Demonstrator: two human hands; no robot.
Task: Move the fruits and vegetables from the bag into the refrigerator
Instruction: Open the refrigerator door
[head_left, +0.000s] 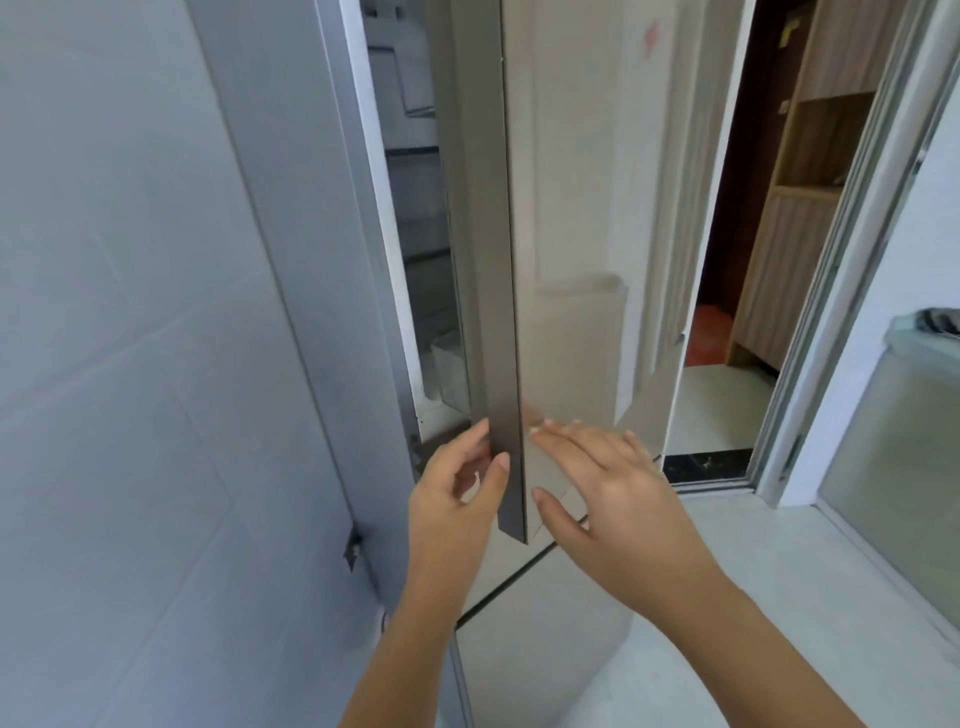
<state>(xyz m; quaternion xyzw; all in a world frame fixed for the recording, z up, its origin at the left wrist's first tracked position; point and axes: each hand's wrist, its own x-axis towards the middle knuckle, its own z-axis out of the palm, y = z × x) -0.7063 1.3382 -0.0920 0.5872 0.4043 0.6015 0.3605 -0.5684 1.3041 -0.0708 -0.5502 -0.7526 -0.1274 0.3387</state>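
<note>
A tall silver refrigerator stands ahead, its upper door (566, 218) partly ajar. Through the gap I see pale shelves and door bins (415, 218) inside. My left hand (457, 499) curls round the door's lower edge, thumb on the front side and fingers behind it. My right hand (608, 483) lies flat with straight fingers against the door's shiny front, near its lower corner. No bag, fruit or vegetable is in view.
A grey tiled wall (130, 364) fills the left. A second refrigerator door (545, 649) lies below the upper one. At the right are a sliding door frame (810, 312), an open doorway to a room with wooden shelving (800, 208), and a frosted glass panel (893, 447).
</note>
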